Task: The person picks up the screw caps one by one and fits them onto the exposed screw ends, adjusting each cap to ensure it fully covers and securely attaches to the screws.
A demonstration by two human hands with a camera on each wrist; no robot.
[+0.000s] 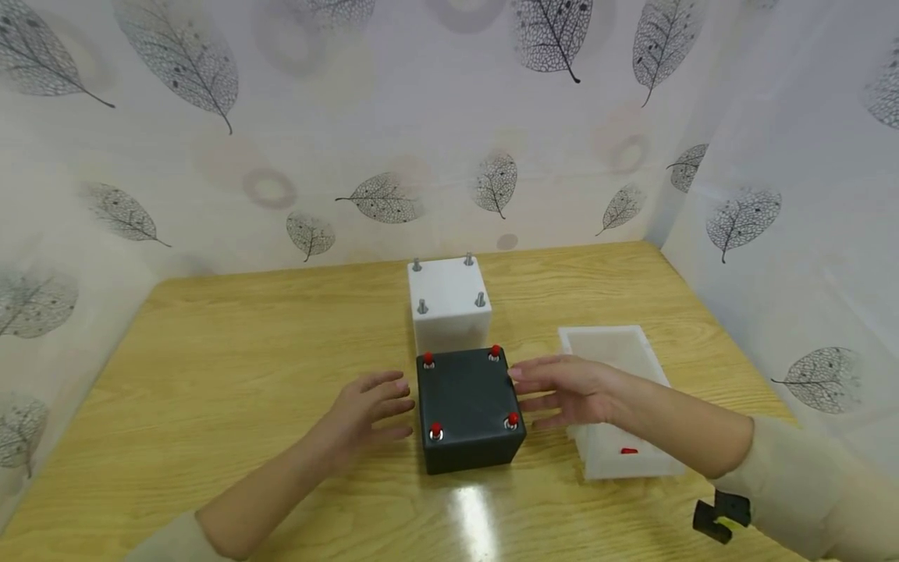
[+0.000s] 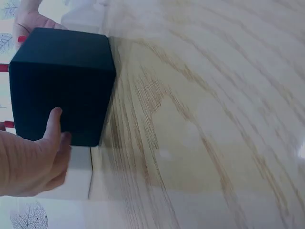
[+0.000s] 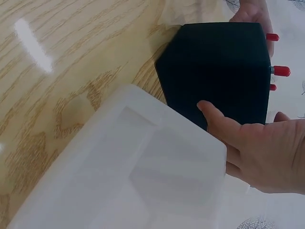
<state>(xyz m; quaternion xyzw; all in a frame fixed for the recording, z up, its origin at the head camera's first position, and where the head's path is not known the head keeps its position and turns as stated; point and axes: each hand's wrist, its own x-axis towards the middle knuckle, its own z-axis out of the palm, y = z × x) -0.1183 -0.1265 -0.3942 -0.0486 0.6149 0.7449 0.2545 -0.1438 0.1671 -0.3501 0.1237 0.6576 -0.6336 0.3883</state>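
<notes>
A black box (image 1: 467,398) stands on the wooden table, with a red cap (image 1: 436,430) on a metal post at each top corner. My left hand (image 1: 368,414) is beside the box's left side, fingers spread and nothing held. On the opposite side, my right hand (image 1: 565,389) has its fingertips right at the box's edge, fingers relaxed. The left wrist view shows the black box (image 2: 62,81) with my left thumb in front of its side. In the right wrist view, my right hand (image 3: 259,148) is near the box's lower part.
Behind the black box stands a white box (image 1: 449,289) with bare metal bolts on top. To the right is a translucent white tray (image 1: 632,464) with a small red piece (image 1: 628,450) inside. A leaf-patterned curtain (image 1: 393,117) hangs around the wooden table (image 1: 232,351).
</notes>
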